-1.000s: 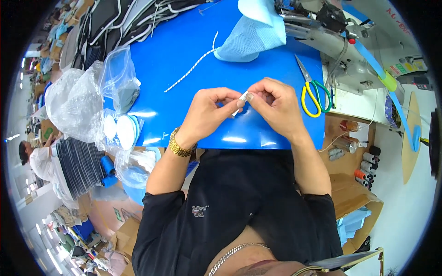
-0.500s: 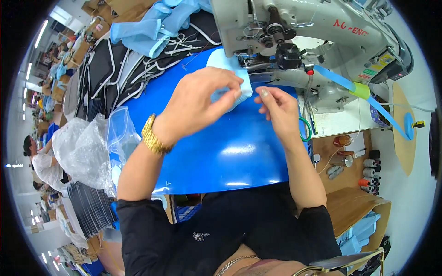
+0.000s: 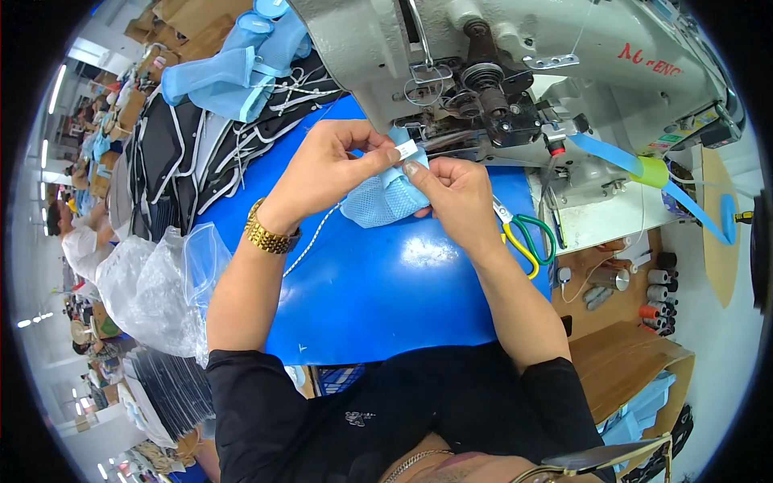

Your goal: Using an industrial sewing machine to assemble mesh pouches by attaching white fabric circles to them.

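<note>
A light-blue mesh pouch (image 3: 377,203) is held over the blue work surface, just in front of the sewing machine's (image 3: 487,97) needle area. My left hand (image 3: 338,167) is closed, its thumb and forefinger pinching a small white label (image 3: 407,150) at the pouch's upper edge. My right hand (image 3: 457,193) is closed on the right side of the pouch, thumb on top; its other fingers are partly hidden. From under my left wrist a thin white cord (image 3: 311,249) trails across the surface. Scissors (image 3: 525,237) with green and yellow handles lie right of my right hand.
More blue mesh pouches (image 3: 213,80) sit on black pieces with white edging (image 3: 173,149) at the far left. Crumpled clear plastic (image 3: 149,270) lies at the left edge. Blue tape (image 3: 600,141) runs into the machine. Thread spools (image 3: 659,294) and a cardboard box (image 3: 644,354) are at right.
My hands, empty-looking and apart before, now grip the label and the pouch. The pouch has come nearer and lower, clear of the machine. The view has shifted, showing more of the scissors.
</note>
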Demonstrator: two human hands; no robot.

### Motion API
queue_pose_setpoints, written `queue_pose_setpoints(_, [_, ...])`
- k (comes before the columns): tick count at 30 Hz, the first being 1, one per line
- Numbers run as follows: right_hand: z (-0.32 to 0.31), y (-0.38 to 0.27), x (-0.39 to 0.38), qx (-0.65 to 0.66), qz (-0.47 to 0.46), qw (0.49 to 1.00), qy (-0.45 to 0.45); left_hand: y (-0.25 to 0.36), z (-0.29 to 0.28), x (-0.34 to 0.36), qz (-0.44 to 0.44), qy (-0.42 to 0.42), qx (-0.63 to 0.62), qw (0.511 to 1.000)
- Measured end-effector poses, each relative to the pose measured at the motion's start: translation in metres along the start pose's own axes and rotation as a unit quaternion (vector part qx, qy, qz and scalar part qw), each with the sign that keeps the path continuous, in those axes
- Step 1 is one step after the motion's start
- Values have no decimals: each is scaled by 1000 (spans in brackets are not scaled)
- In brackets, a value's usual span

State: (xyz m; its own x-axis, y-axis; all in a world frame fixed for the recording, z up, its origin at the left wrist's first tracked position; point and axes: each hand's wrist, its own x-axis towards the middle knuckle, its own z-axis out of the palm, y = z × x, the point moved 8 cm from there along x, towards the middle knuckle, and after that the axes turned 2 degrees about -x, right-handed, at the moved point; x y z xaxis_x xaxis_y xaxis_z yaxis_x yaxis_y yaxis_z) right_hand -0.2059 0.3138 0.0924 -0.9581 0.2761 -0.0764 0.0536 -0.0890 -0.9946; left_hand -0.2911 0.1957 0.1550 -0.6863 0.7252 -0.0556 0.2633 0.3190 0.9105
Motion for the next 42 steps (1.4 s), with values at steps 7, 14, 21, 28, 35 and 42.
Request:
queue_pose_setpoints(7, [1, 1, 0, -7, -22, 1000, 15, 4, -1, 7, 24, -23, 23, 999])
queue_pose_setpoints(14, [2, 8, -2, 36, -14, 999, 14, -7, 7, 15, 5, -74, 38, 996])
queue_pose_setpoints(21, [-2, 8, -3, 12, -7, 1000, 14, -14, 18, 21, -38, -72, -46, 996])
queue_pose_setpoints(28, [-2, 7, -4, 7, -4, 1000, 10, -24, 18, 27, -65, -76, -63, 993])
queue_pose_setpoints(35, [-2, 2, -4, -10, -7, 1000, 2, -16, 16, 23, -70, -45, -72, 994])
queue_pose_setpoints(42, [-3, 6, -3, -6, -1, 1000, 0, -30, 21, 28, -59, -48, -90, 993])
